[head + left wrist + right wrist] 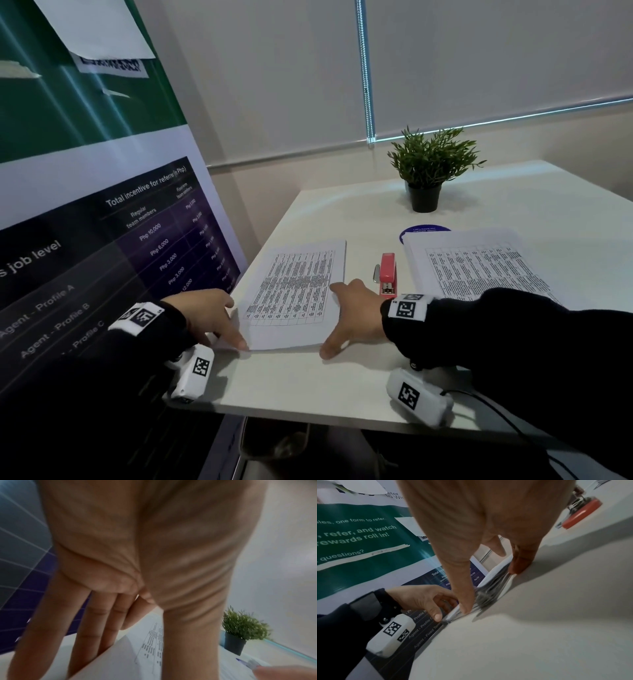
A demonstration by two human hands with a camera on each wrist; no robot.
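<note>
The left hand's fingers (96,615) are stretched out nearly straight along the left edge of a stack of printed sheets (294,291). Their tips are hidden behind the paper's raised edge in the left wrist view. The left thumb (239,339) reaches down to the stack's near left corner and touches it. The left hand (205,315) is flat against the paper and grips nothing.

The right hand's fingers (520,561) press sideways against the stack's right edge. One finger hangs free above the sheets. The right thumb (330,349) is spread wide and points straight at the stack's near right corner, its tip on the table (308,383). The right hand (356,308) is likewise loose and spread, with nothing clasped in it. So the stack is braced between the two hands from either side.

The stack lies at the table's left edge, close to the near left corner. Its top sheet shows a dense printed grid.

A red stapler (388,274) lies just beside the stack's right edge, beyond the right wrist. A second stack of printed sheets (479,267) lies further right, partly covering a round blue sticker (424,230). A potted plant (428,164) stands towards the far edge. A printed banner (102,222) stands upright just off the table's left edge.
</note>
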